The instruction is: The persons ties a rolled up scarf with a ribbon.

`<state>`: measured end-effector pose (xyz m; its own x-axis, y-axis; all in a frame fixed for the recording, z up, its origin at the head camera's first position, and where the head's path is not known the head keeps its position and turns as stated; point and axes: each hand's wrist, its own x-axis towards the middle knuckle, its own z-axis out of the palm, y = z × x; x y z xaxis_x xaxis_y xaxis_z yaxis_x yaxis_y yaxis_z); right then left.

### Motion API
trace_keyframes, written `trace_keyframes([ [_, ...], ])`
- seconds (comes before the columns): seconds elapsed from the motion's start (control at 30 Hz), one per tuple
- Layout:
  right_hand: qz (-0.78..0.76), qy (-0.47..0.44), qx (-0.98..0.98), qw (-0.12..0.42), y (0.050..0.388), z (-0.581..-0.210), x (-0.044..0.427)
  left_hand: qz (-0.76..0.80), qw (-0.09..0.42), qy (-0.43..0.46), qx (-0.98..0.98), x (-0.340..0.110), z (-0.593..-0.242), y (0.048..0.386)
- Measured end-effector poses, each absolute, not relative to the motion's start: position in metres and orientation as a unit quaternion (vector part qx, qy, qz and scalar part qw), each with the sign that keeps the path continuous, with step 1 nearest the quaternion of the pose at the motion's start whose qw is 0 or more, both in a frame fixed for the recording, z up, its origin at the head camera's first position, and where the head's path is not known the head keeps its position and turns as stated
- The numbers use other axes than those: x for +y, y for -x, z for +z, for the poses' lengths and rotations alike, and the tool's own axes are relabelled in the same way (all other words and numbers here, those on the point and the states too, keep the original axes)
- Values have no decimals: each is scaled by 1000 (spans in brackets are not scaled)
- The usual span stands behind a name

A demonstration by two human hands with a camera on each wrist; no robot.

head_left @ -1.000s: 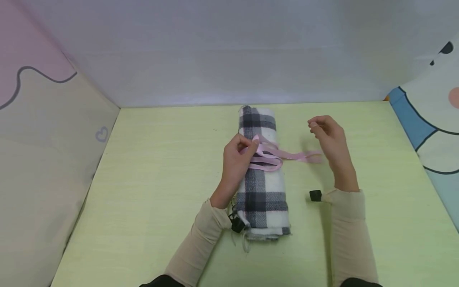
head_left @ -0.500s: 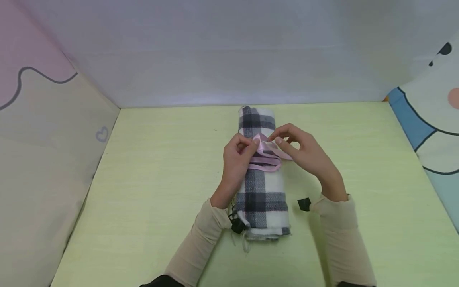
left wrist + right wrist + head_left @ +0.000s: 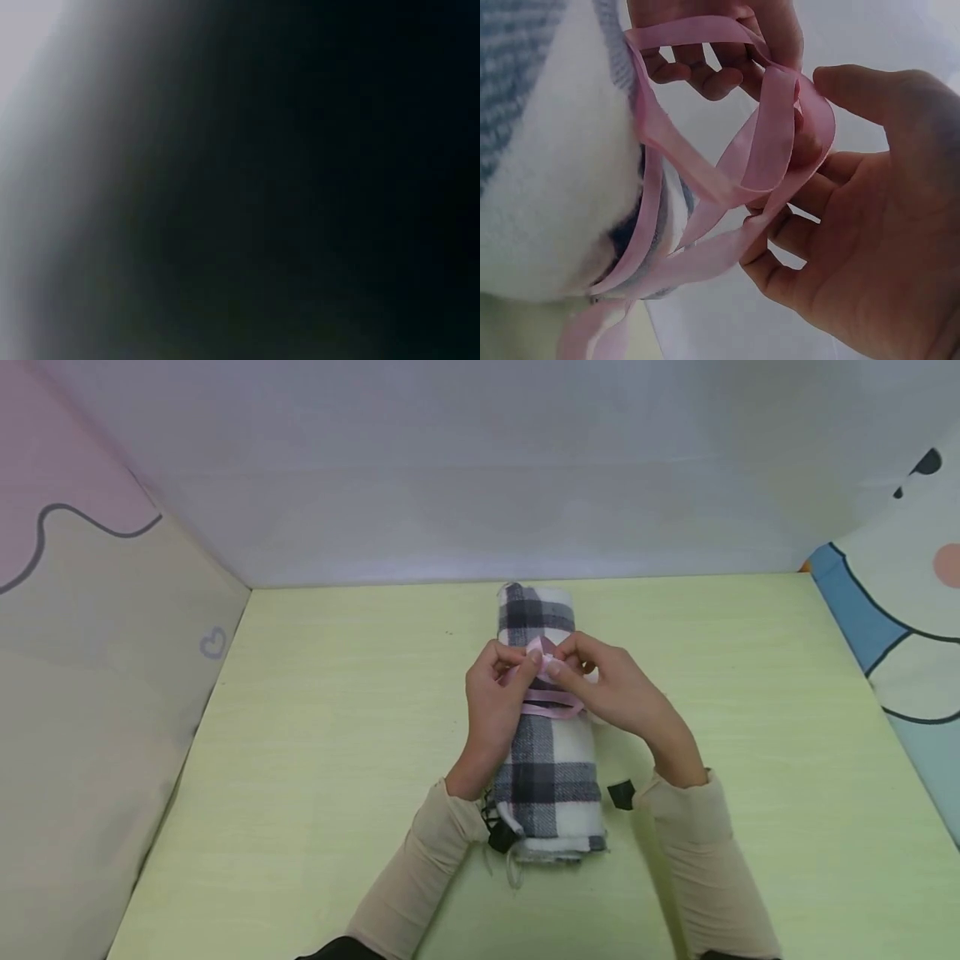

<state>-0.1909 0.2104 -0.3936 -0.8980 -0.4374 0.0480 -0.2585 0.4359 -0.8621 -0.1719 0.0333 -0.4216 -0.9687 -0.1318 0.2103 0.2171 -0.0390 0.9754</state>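
A rolled grey-and-white checked cloth [image 3: 536, 777] lies lengthwise on the table, with pink ribbon [image 3: 555, 710] around its upper half. Above it the left hand [image 3: 493, 702] pinches the ribbon between thumb and curled forefinger. From the other side the right hand [image 3: 618, 689] has its thumb and forefinger on the ribbon beside the left fingertips. In the right wrist view, ribbon loops [image 3: 772, 135] stand out from the cloth [image 3: 562, 172], and the right hand [image 3: 877, 202] has fingers curled behind a strand. The left wrist view is dark and blurred.
The pale green table [image 3: 337, 718] meets a grey back wall [image 3: 480, 518]. Patterned panels stand at the left [image 3: 75, 693] and right [image 3: 926, 672]. Small black wrist pieces hang by the left cuff [image 3: 502, 837] and right cuff [image 3: 621, 794].
The right hand has come in from the right to the ribbon and its fingers have closed there, near the left fingertips. The left hand and the cloth have stayed nearly still.
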Motion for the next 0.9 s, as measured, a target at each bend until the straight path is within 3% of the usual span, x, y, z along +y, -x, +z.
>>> trace_keyframes([
  [0.63, -484, 189, 852, 73, 190, -391, 202, -718, 156, 27, -678, 38, -423, 168],
  [0.9, -486, 195, 850, 64, 187, -388, 205, -755, 139, 37, -640, 38, -422, 168],
])
